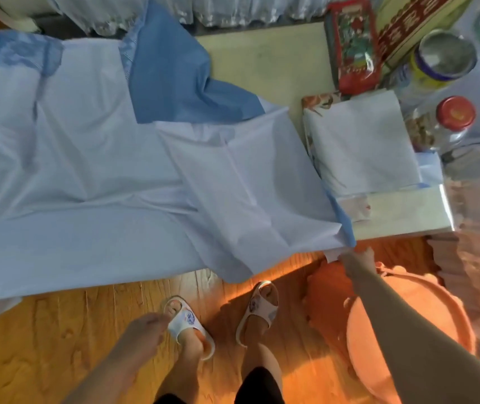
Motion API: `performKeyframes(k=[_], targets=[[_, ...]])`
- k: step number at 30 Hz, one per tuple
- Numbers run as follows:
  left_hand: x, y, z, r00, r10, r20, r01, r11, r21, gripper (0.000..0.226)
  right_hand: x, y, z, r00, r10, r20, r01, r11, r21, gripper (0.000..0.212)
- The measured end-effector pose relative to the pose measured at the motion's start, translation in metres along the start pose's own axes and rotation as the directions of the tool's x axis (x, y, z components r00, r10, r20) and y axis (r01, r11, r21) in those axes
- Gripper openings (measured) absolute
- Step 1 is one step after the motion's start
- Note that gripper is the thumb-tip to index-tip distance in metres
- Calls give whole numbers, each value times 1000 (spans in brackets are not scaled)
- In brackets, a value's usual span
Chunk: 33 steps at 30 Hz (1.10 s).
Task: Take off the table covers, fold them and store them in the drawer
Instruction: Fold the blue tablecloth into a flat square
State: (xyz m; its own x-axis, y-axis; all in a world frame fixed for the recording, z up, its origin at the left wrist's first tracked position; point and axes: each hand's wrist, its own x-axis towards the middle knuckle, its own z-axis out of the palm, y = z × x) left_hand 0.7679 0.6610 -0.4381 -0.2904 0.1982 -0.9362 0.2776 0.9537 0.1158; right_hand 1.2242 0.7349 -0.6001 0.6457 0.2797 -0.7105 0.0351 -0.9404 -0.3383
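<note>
We see one large cover [87, 158], pale blue-white and thin, lying crumpled across most of the desk [265, 65] and hanging over its near edge toward the floor [58, 330]. Its upper part is turned back, showing a darker blue side [174, 77], and a blue hem runs along its right edge. To its right lies one folded cover [361, 147], a neat white rectangle resting on a patterned sheet at the desk's right end, with a strip of blue showing under its right side.

Our right hand [359, 258] reaches to the desk's near edge, where its grip pinches the hanging corner of the large cover; the fingers are blurred, so we cannot tell more about how they lie. Our left hand [142, 328] hangs low above the floor, its grip slack with fingers loosely curled around nothing.

At the desk's far right stand two containers: a clear jar [437, 126] with a red lid, holding brownish pieces we cannot identify, and a yellow can [439, 59] with a silvery top. Beside them lie one red tin [352, 45] and one long box [413, 21] printed with red characters. One orange basin [437, 310] sits on the floor by our right arm. Two feet wear white slippers [189, 325].
</note>
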Motion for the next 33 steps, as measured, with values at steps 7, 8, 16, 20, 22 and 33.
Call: performKeyframes(k=[7,8,16,20,22,33], targets=[[17,-8,44,996,82,-37,-78,991,105,19,42,3,10,993,57,102,-70,990,126,40],[20,-12,47,995,98,-29,-93,988,127,19,37,6,8,996,27,80,-38,990,138,32],[-34,-24,60,984,165,64,-177,936,305,20,-125,48,-49,938,-233,255,288,935,-205,21],[-97,-7,67,929,286,235,-353,874,333,25,-230,24,-98,838,-296,457,371,925,-79,25],[-131,1,66,869,340,358,-452,842,296,42,-277,-8,-118,797,-322,512,297,946,133,23],[-243,34,36,663,719,-210,-728,684,46,16,-424,-217,-141,643,-352,680,-396,607,689,19]])
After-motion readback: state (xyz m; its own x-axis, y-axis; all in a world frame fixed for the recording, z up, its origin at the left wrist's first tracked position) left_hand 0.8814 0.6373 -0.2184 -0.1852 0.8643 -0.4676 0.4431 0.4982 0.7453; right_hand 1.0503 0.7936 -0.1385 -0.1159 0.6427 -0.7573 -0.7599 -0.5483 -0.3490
